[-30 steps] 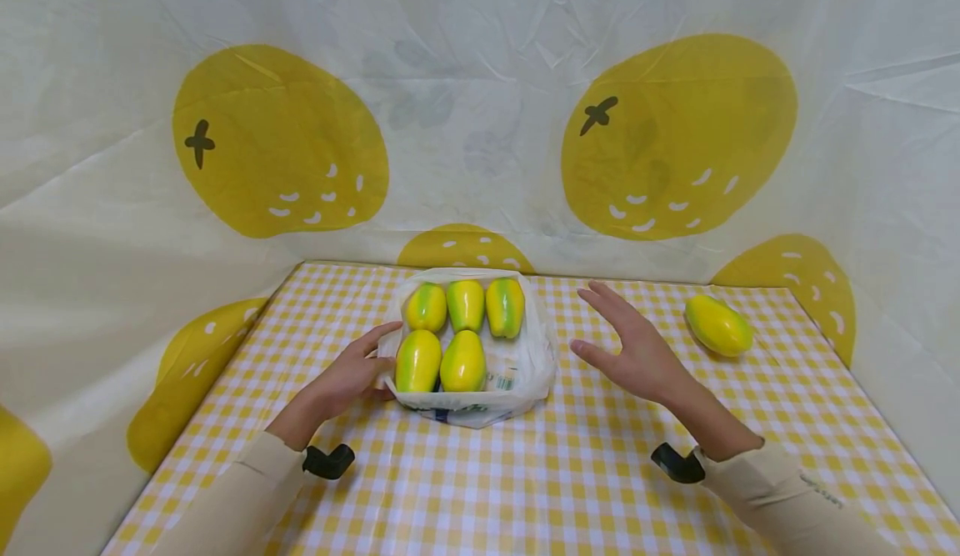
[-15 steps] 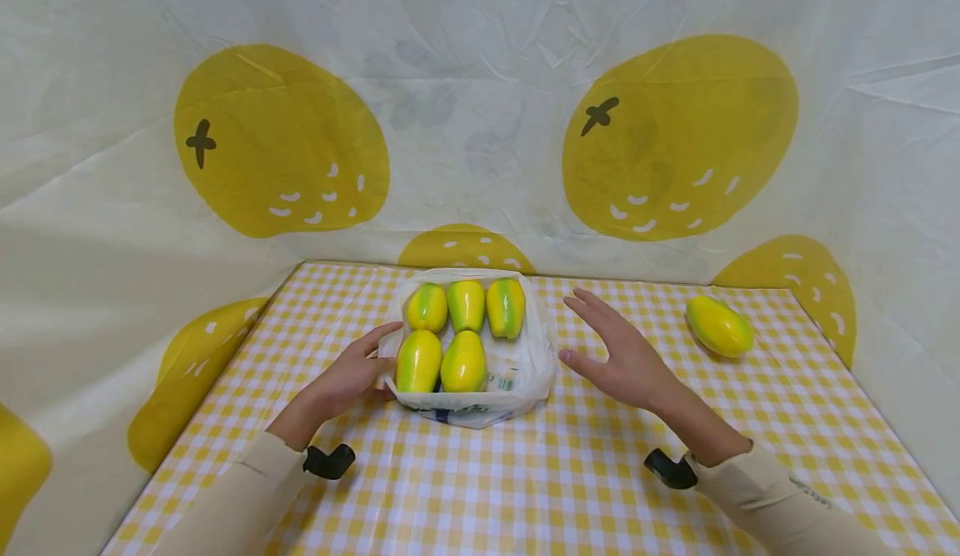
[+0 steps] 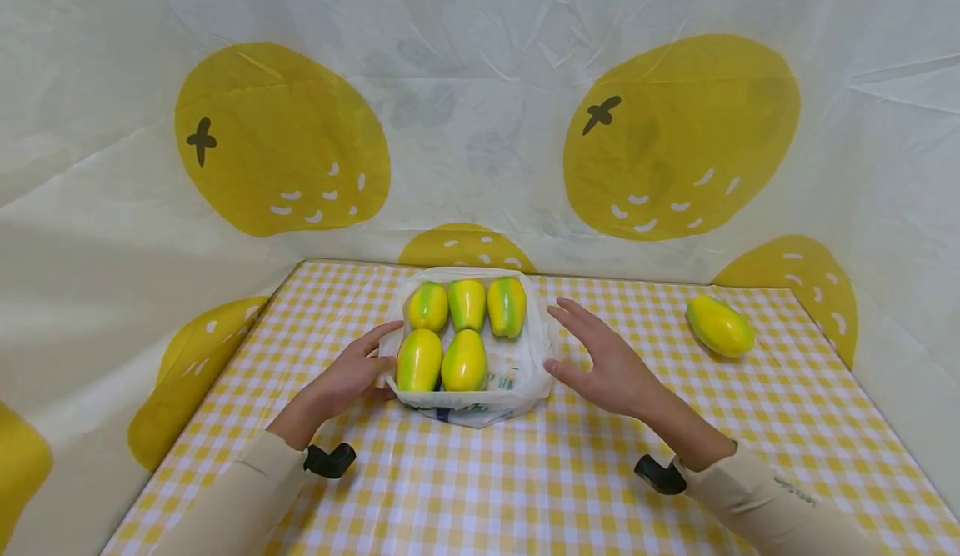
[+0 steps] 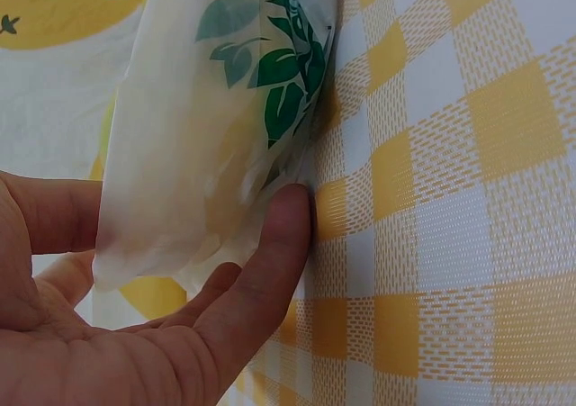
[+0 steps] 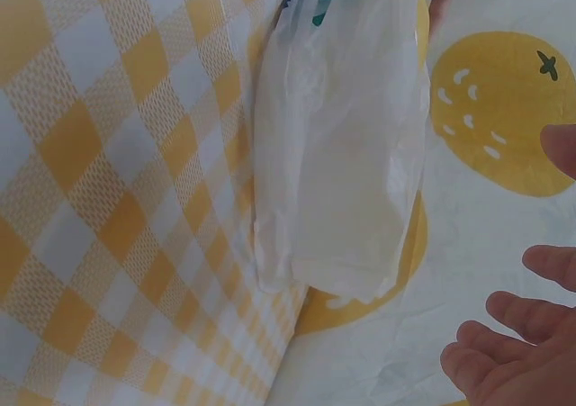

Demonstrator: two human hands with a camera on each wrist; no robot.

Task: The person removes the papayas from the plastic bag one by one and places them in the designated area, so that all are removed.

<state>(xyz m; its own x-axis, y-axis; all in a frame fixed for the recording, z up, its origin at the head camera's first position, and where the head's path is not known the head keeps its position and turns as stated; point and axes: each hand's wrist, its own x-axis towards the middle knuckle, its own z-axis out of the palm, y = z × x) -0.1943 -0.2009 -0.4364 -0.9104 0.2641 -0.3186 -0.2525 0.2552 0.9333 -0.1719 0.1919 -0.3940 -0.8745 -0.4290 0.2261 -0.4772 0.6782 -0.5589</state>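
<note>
A white plastic bag with green leaf print stands open-mouthed on the table. Inside lie several glossy yellow-green papayas, two in the front row, including a front papaya and a back right papaya. At the bag's left side is my left hand; in the left wrist view the bag's edge passes between its digits, with one finger's tip hidden behind the plastic. My right hand holds nothing, its fingers spread just off the bag's right side. The right wrist view shows its fingertips apart from the bag.
One more papaya lies alone on the right of the table. A yellow-and-white checked cloth covers the tabletop. Behind and at the sides hangs a white sheet printed with large yellow fruit.
My right hand has moved left and slightly nearer me, closer to the bag's right side. The left hand, the bag and the papayas stay in place.
</note>
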